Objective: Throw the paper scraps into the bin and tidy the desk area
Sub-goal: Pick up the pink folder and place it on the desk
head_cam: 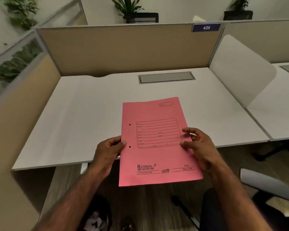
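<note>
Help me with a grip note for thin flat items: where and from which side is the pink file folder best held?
By its two long side edges near mid-length, as here: the left hand pinches the punched spine edge and the right hand the open edge of the pink file folder. It is thin, flat and floppy, so hands coming in from both sides probably keep it level.

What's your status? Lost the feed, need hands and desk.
Both hands, left and right, grip the pink paper file folder over the white desk's front edge. Nothing in the way.
</note>
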`<state>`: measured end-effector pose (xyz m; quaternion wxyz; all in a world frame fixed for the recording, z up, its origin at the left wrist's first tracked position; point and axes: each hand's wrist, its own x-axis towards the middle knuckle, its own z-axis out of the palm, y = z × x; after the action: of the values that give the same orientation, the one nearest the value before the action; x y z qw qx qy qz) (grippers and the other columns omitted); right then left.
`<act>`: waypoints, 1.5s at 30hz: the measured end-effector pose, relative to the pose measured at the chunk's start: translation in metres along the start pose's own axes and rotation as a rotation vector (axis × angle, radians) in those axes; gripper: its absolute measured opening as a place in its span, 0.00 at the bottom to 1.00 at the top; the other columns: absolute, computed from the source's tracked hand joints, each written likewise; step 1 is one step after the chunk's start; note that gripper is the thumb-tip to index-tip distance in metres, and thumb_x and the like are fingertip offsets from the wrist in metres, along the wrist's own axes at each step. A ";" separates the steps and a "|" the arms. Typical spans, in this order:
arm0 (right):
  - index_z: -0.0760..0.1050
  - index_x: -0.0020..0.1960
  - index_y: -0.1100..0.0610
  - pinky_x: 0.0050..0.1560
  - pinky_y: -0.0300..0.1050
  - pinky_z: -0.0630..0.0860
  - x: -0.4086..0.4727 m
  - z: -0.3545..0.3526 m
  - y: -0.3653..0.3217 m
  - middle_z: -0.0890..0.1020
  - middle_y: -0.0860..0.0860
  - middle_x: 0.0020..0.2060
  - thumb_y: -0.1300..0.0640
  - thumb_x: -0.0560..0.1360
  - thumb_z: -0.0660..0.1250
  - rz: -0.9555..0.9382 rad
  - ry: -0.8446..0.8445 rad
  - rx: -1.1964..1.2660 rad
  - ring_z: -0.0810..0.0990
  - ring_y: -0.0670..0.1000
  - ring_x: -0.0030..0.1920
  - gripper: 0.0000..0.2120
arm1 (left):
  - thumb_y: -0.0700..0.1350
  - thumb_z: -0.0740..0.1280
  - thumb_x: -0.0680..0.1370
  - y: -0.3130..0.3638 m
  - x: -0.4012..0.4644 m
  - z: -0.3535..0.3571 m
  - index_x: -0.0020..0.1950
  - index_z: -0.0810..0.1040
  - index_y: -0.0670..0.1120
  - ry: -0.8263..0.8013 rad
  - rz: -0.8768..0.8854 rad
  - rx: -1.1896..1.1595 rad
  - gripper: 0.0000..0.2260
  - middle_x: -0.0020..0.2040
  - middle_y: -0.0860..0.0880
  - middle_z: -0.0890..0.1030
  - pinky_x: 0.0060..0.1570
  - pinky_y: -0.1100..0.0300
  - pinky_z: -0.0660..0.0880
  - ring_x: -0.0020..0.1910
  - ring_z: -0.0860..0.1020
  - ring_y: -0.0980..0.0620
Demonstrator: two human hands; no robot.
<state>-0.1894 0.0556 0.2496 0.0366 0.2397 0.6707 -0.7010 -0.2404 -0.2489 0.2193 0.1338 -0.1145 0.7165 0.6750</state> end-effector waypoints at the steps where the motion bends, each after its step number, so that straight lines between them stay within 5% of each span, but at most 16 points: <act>1: 0.79 0.61 0.49 0.49 0.60 0.86 0.008 0.011 -0.004 0.81 0.51 0.60 0.70 0.77 0.70 -0.002 -0.001 -0.010 0.87 0.59 0.51 0.19 | 0.45 0.70 0.81 0.003 0.009 -0.009 0.63 0.83 0.48 0.004 0.002 -0.006 0.11 0.52 0.51 0.88 0.57 0.47 0.82 0.51 0.87 0.49; 16: 0.76 0.68 0.45 0.53 0.64 0.84 0.114 0.133 -0.045 0.87 0.53 0.55 0.71 0.77 0.70 -0.063 -0.030 -0.020 0.88 0.58 0.51 0.27 | 0.43 0.70 0.81 0.059 0.131 -0.104 0.64 0.83 0.46 0.000 0.031 -0.059 0.11 0.53 0.49 0.88 0.57 0.48 0.83 0.52 0.87 0.47; 22: 0.73 0.73 0.45 0.51 0.57 0.85 0.152 0.160 -0.061 0.89 0.51 0.50 0.71 0.77 0.70 -0.102 -0.026 -0.049 0.88 0.57 0.49 0.31 | 0.40 0.70 0.81 0.073 0.170 -0.121 0.64 0.83 0.44 0.005 0.025 -0.105 0.12 0.54 0.47 0.88 0.59 0.48 0.81 0.53 0.87 0.46; 33: 0.66 0.76 0.43 0.48 0.56 0.85 0.257 0.201 -0.073 0.88 0.52 0.53 0.71 0.77 0.70 -0.078 -0.016 -0.037 0.89 0.55 0.49 0.36 | 0.40 0.72 0.80 0.093 0.278 -0.127 0.64 0.83 0.44 0.087 -0.016 -0.131 0.13 0.54 0.48 0.88 0.59 0.47 0.82 0.52 0.87 0.46; 45: 0.68 0.75 0.44 0.47 0.53 0.87 0.424 0.243 -0.091 0.85 0.49 0.58 0.66 0.78 0.71 -0.090 -0.003 -0.178 0.87 0.53 0.50 0.31 | 0.41 0.70 0.81 0.098 0.443 -0.110 0.66 0.81 0.45 0.234 -0.038 -0.033 0.13 0.57 0.50 0.86 0.59 0.47 0.82 0.54 0.85 0.48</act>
<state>-0.6672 -0.0541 0.1672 0.0271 0.2041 0.7404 -0.6398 -0.6938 -0.3453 0.1635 0.0600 -0.2084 0.7138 0.6660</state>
